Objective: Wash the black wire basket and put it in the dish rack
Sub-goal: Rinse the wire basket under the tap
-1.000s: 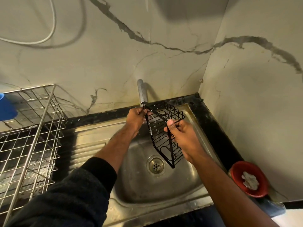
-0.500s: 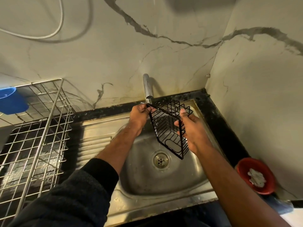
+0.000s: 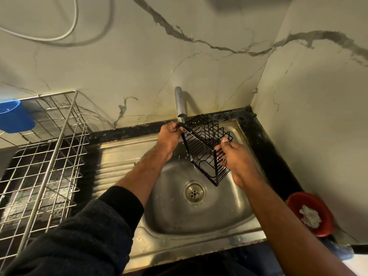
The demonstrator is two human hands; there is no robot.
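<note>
Basket: black wire basket [image 3: 207,148] tilted over the sink [image 3: 199,222], under the tap [image 3: 180,102].
Left hand [image 3: 169,138]: fingers pinch its far-left corner.
Right hand [image 3: 237,158]: fingers curl round its right side.
Surroundings: dish rack [image 3: 39,156] left on the counter [image 3: 264,140]; marble wall.

A single head-worn wide-angle camera looks steeply down from close above the sink [image 3: 199,226], facing the far marble wall [image 3: 139,56]; the dish rack [image 3: 45,156] sits left, the corner right.
</note>
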